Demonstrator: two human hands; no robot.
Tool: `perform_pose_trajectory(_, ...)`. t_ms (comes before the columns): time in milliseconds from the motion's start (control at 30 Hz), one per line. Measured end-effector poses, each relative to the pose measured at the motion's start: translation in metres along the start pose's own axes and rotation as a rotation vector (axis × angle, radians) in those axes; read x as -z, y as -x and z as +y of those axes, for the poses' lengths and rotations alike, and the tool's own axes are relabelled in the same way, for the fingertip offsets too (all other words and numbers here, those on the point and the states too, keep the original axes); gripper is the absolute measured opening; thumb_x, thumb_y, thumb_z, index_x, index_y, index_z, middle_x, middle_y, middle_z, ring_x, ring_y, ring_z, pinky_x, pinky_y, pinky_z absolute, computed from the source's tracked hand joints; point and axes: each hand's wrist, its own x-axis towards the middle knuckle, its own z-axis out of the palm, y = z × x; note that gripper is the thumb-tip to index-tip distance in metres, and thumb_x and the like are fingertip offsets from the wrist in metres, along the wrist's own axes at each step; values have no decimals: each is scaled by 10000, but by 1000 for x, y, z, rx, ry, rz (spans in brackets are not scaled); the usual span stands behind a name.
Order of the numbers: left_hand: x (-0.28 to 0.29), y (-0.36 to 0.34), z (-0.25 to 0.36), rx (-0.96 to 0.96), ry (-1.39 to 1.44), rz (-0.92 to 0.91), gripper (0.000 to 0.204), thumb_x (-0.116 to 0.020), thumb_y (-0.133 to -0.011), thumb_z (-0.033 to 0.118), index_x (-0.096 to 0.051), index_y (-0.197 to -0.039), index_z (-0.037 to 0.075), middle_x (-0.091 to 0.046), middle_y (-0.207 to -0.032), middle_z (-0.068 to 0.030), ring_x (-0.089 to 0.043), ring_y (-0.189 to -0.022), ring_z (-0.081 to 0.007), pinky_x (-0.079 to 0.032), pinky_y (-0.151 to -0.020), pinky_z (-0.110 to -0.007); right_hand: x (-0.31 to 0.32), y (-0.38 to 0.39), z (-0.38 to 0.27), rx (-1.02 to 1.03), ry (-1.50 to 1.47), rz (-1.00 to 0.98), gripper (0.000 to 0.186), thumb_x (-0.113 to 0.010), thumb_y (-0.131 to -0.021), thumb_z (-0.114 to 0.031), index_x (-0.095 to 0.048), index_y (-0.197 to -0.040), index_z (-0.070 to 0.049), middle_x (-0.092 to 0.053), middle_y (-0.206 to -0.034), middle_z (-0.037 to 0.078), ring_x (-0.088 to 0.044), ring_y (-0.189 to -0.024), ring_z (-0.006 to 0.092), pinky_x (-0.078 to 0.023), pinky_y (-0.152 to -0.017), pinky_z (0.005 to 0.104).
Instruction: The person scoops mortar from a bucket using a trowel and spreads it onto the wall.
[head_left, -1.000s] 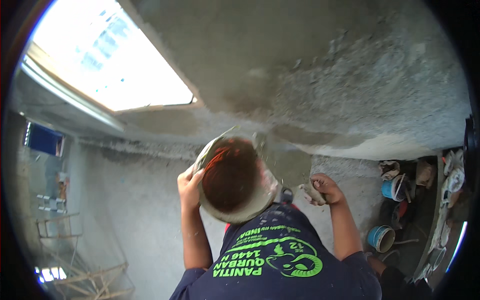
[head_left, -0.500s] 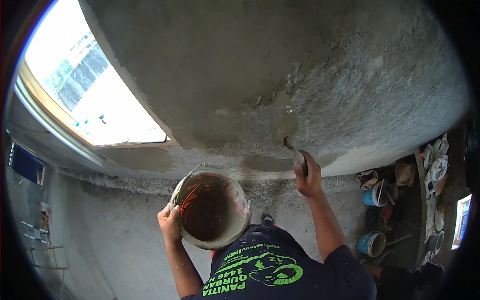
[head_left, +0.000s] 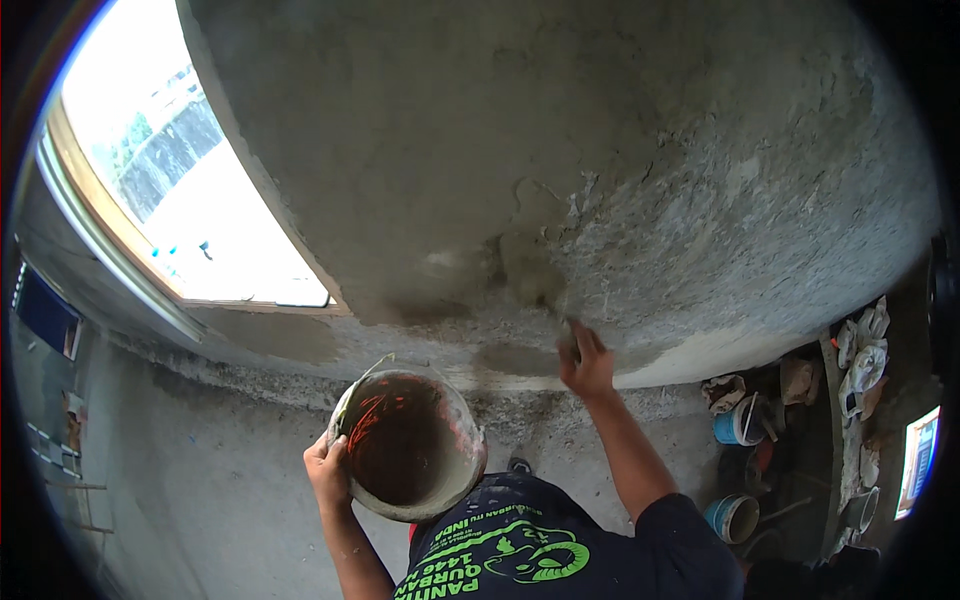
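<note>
Gripped at the rim by my left hand (head_left: 326, 470) is a cement-smeared bucket (head_left: 404, 448), its dark inside streaked red and its wire handle at the top left. My right hand (head_left: 588, 362) is closed round the handle of a trowel (head_left: 548, 300), which is against the grey plastered wall (head_left: 480, 120). The trowel's blade blends into a darker damp patch of plaster (head_left: 525, 260), so its exact outline is unclear. Rougher, cracked render spreads to the right of this patch.
A bright window opening (head_left: 120, 140) is at upper left. Concrete floor (head_left: 220, 450) lies below. Along the right stand blue buckets (head_left: 738, 424), sacks (head_left: 866, 365) and a ledge (head_left: 832, 440). At the far left edge is scaffolding (head_left: 75, 490) or a similar frame.
My right hand has lifted the trowel from beside the bucket to the wall and moved it leftward there. The bucket in my left hand has shifted down and left in the view.
</note>
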Motion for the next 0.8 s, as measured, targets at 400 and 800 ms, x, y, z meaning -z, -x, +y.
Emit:
perform_pose_trajectory(400,0,-5,-5,-5,-24,13,339,-612,-1000,43,-689,-1274,-140,-766,-1137,-104,-697,-962,-143,-551,-880,-290,-4,-49,-30,56,50,-43,446,-745,-940,-190,-660,-1354,-48,-748,-1000,203,-758,-778,393,-611,-629,468)
perform_pose_trajectory(800,10,-3,-7,-4,-13,4,343,-608,-993,32,-687,-1276,-145,-768,-1123,-100,-697,-950,-141,-553,-871,-289,10,-73,-58,112,68,112,476,-774,-924,-228,-671,-1365,-82,-732,-933,120,-740,-701,342,-596,-575,414)
